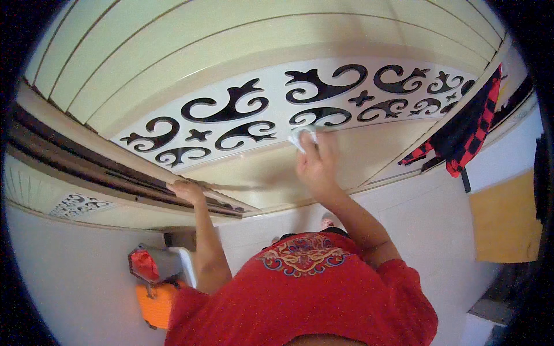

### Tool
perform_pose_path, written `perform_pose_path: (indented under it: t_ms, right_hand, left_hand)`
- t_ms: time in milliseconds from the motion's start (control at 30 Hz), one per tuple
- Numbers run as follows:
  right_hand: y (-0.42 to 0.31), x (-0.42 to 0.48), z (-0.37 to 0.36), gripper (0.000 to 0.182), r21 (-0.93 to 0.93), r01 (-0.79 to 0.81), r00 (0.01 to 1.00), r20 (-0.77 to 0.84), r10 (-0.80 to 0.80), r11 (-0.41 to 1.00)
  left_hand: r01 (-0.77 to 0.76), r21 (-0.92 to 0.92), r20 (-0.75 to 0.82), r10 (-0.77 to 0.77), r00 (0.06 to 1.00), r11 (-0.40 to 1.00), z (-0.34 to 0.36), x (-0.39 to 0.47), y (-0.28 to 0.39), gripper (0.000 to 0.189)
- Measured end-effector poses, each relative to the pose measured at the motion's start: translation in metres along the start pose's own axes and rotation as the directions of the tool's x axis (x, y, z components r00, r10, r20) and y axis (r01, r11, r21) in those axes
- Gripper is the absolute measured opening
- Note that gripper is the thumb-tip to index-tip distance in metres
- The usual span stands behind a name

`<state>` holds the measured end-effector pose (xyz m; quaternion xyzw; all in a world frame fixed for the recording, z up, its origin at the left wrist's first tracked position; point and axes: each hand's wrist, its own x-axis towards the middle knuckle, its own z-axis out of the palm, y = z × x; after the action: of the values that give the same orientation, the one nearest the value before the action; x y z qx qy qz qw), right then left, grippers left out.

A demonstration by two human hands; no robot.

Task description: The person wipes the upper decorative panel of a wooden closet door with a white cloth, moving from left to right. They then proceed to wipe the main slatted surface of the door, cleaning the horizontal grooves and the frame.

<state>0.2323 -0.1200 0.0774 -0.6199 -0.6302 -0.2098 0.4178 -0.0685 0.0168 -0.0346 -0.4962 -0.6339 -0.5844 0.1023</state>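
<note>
A cream door [259, 30] with grooved lines fills the view ahead of me. Across it runs a white panel [277, 93] with dark scrollwork. My right hand [318, 160] holds a pale, crumpled cloth [303, 135] against the lower border of this panel, beneath the scrolls right of the middle. Its fingers are slightly blurred. To the left, my left hand [187, 191] grips the door's edge [160, 169], with the fingers curled over it; part of them is hidden.
A red-and-black checked garment [476, 125] hangs right of the door. An orange suitcase [153, 305] and a grey container [162, 264] with something red inside stand at lower left. A yellow-brown board [504, 218] is at right. Light tiles [407, 207] cover the floor.
</note>
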Motion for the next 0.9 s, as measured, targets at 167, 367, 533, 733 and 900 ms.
perform_pose_path:
  t_ms: [167, 367, 533, 733, 900]
  right_hand:
    - [-0.001, -0.004, 0.004, 0.039, 0.102, -0.02, 1.0, 0.013, 0.019, 0.995]
    - [0.006, 0.003, -0.022, 0.039, 0.17, -0.194, 0.98, -0.02, 0.2, 0.966]
    - [-0.018, 0.007, -0.002, 0.041, -0.067, 0.018, 0.998, -0.054, -0.022, 0.998]
    - [0.013, 0.013, -0.031, 0.032, 0.188, 0.1, 0.975, -0.215, -0.058, 0.977]
    - [0.02, 0.045, -0.04, 0.024, 0.108, 0.363, 0.931, -0.066, -0.358, 0.925]
  left_hand:
    - [0.105, -0.067, 0.064, -0.1, 0.993, 0.992, -0.004, -0.002, 0.006, 0.031]
    - [0.12, -0.052, 0.04, -0.118, 0.992, 0.991, -0.008, -0.002, 0.01, 0.042]
    - [0.225, -0.044, 0.123, -0.218, 0.968, 0.973, -0.004, -0.002, 0.008, 0.035]
    - [0.309, -0.131, 0.119, -0.294, 0.948, 0.942, -0.007, -0.001, 0.009, 0.046]
    - [0.218, -0.089, 0.062, -0.213, 0.975, 0.972, -0.005, -0.002, 0.009, 0.045]
